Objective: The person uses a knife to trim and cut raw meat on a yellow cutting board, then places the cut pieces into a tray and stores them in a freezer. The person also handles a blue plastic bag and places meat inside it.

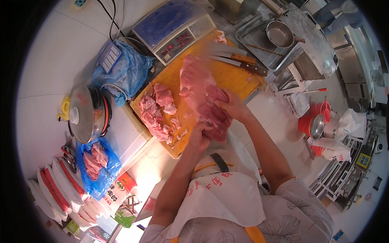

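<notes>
A large slab of raw pink meat [197, 87] stretches over the yellow cutting board [239, 83], its near end close to my apron. My left hand [200, 134] grips the slab's near left edge with the fingers curled round it. On the right side, my right hand [233, 106] is closed on the same slab, thumb and fingers against the meat. Left of the slab lies a heap of cut meat pieces [150, 117] with smaller scraps beside it. Two knives rest at the board's far right, one with an orange handle [244, 59], the other with a dark handle [254, 69].
A digital scale [178, 43] stands behind the board. To the left are a blue plastic bag [121, 67], a lidded pot [82, 115] and a blue bag of meat [97, 164]. A metal tray [259, 50] holding a saucepan [279, 34] sits at the back right.
</notes>
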`<state>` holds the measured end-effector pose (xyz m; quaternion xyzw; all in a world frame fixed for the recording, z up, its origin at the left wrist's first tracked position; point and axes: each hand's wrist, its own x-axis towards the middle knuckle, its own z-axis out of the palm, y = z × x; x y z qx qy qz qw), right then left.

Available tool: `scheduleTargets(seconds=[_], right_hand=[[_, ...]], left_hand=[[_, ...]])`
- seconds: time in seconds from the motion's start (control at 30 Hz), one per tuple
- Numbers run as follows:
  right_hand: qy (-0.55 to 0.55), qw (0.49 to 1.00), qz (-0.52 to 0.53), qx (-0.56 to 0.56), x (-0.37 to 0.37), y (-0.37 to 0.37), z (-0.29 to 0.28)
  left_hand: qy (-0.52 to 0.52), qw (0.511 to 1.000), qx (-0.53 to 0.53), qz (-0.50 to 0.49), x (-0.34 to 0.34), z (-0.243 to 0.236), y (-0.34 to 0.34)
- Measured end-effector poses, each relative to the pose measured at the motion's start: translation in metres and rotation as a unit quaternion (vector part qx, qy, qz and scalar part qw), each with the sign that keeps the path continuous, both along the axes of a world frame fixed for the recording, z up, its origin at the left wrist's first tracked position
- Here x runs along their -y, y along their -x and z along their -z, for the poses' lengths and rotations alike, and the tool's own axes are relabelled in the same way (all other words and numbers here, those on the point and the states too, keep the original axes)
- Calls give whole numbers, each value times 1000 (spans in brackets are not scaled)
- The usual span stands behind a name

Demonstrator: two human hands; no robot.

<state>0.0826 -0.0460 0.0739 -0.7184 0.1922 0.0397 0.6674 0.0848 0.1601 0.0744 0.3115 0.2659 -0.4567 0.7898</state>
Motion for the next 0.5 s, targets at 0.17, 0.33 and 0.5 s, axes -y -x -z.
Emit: scheduleTargets(seconds=[0.17, 0.33, 0.5], right_hand=[[-75, 995, 62, -18, -3, 2, -11], [-58, 985, 130, -102, 0, 19, 16], [-124, 984, 88, -95, 10, 24, 20]], left_hand=[[12, 999, 18, 35, -7, 25, -1], [-40, 997, 37, 46, 5, 15, 10], [-27, 994, 97, 52, 7, 4, 4]])
